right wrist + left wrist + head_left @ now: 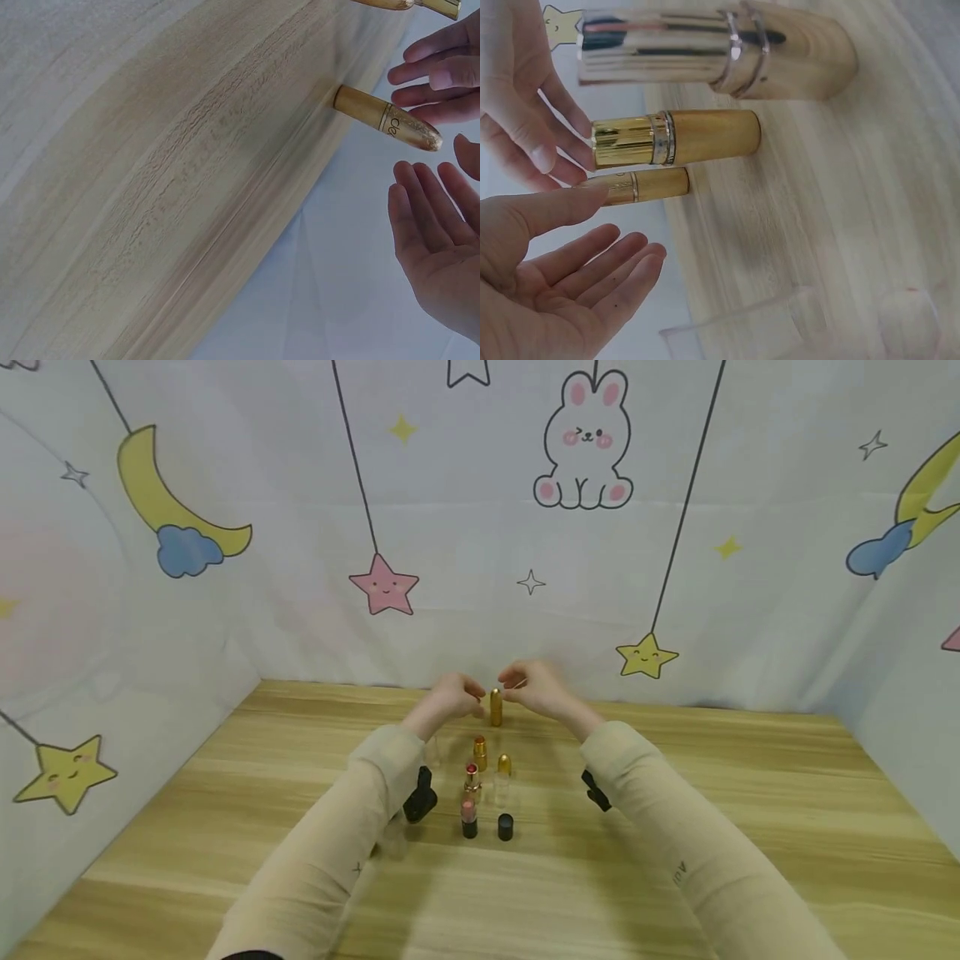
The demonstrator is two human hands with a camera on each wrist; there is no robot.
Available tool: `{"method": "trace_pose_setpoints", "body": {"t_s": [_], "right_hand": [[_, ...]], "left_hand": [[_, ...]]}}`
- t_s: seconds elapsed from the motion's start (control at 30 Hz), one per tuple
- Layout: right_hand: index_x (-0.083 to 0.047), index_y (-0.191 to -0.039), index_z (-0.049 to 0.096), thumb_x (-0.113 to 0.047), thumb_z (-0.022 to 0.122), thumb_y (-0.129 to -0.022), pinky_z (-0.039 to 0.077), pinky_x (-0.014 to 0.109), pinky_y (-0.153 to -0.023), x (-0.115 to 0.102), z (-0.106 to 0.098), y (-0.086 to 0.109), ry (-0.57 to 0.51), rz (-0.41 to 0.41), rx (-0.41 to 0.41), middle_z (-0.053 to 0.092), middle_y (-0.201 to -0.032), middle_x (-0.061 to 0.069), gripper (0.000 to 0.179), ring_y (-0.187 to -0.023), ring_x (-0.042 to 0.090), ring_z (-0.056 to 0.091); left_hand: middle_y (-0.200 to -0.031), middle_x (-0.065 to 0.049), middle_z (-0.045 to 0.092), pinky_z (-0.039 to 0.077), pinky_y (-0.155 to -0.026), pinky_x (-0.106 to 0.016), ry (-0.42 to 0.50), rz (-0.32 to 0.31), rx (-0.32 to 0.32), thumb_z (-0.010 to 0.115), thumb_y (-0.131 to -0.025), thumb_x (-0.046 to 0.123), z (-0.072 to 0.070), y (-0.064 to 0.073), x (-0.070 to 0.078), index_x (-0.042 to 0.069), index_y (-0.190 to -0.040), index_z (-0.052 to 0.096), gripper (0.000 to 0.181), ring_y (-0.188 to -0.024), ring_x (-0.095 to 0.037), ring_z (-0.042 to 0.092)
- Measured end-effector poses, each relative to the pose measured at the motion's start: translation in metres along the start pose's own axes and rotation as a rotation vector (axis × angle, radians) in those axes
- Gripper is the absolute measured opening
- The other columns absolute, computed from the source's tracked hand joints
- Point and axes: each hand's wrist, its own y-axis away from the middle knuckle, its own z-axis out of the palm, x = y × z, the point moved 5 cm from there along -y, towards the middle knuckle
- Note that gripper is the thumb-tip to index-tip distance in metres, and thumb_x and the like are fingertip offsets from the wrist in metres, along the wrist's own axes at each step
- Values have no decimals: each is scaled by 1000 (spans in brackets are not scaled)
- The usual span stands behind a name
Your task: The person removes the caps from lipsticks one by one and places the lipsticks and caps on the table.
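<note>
A closed gold lipstick (496, 708) stands upright near the table's back edge, between my two hands. My left hand (453, 695) hovers at its left side with fingers loosely bent. My right hand (534, 687) is at its right, palm turned toward it. In the right wrist view, lettering shows on the gold lipstick (386, 120), and neither hand grips it. Whether a fingertip touches it, I cannot tell. The left wrist view has my left hand (562, 277) low and my right hand (517, 82) above. A wider gold lipstick (675, 137) stands nearer the camera.
In front of the hands stand a gold lipstick (480, 753), a red-topped lipstick (472, 782), a pink lipstick with a black base (468, 820), a small gold-topped piece (504, 766) and a black cap (506, 827). Clear plastic (742, 330) is blurred. A printed cloth (465, 527) hangs behind.
</note>
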Motion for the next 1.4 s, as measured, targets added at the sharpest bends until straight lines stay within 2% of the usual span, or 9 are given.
{"method": "trace_pose_setpoints", "body": {"t_s": [0.13,0.23,0.4,0.63,0.83,1.17,1.4], "right_hand": [[1,-121,62,-14,62,-93,54,40,-87,-3,3,-3,22,-15,7,66,-116,18,32,-108,32,64],[0,-118,63,-16,63,-92,54,39,-86,-5,4,-6,46,-26,17,68,-114,16,31,-106,31,64],[-1,-117,64,-16,63,-92,54,37,-84,-4,8,-10,62,-22,14,69,-112,14,29,-104,28,65],[-4,-114,67,-16,64,-92,55,34,-80,0,15,-14,72,2,21,70,-109,11,26,-101,25,65],[-5,-109,69,-17,65,-91,54,33,-77,2,16,-15,67,10,38,71,-105,11,22,-98,25,66],[-4,-104,70,-16,66,-90,53,33,-77,7,18,-16,65,-1,57,73,-100,11,18,-94,24,67],[-4,-104,69,-16,65,-91,53,33,-76,11,19,-16,55,16,57,72,-101,12,18,-95,25,66]], "left_hand": [[-137,-14,56,48,-101,-42,-10,-55,-19,68,-87,10,4,-9,-2,4,-130,59,44,-120,-31,57],[-136,-14,56,48,-102,-42,-37,-68,-21,69,-86,11,5,-13,-3,5,-127,61,42,-120,-31,57],[-129,-14,61,50,-97,-39,-83,-27,-12,71,-83,8,9,-18,-4,3,-121,65,39,-117,-30,57],[-118,-13,67,52,-88,-33,-125,24,-3,72,-80,8,15,-23,-3,3,-113,69,33,-99,-22,59],[-90,-6,66,46,-67,-24,-161,32,-11,74,-79,11,17,-25,3,3,-99,72,22,-77,-14,53],[-68,3,52,38,-55,-20,-95,6,-12,75,-78,6,23,-37,-2,1,-88,71,12,-64,-11,45],[-75,0,55,41,-60,-21,-87,-3,4,73,-79,6,25,-37,-1,0,-95,73,17,-68,-13,47]]}}
